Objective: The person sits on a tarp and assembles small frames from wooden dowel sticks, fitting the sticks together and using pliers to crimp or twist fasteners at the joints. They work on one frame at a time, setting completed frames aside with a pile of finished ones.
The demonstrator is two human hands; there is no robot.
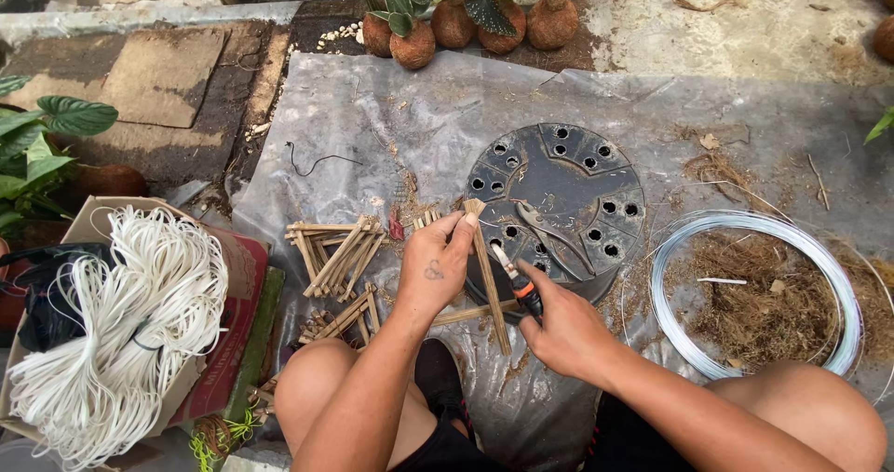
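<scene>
While the left hand (434,269) pinches a bamboo stick (488,276) against the near edge of the upturned black pot (559,207), the right hand (564,330) grips a small screwdriver (515,280) touching it.

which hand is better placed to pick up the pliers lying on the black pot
Right. The right hand sits just below the pliers, though it holds a small tool. The left hand is pinching the bamboo sticks.

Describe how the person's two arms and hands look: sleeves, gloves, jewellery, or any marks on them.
Both arms are bare to the edge of the view, with no sleeves showing. The left hand has a small dark mark, like a tattoo, on its back. The right hand has no visible mark. No gloves, rings, watch or bracelets are visible.
</scene>
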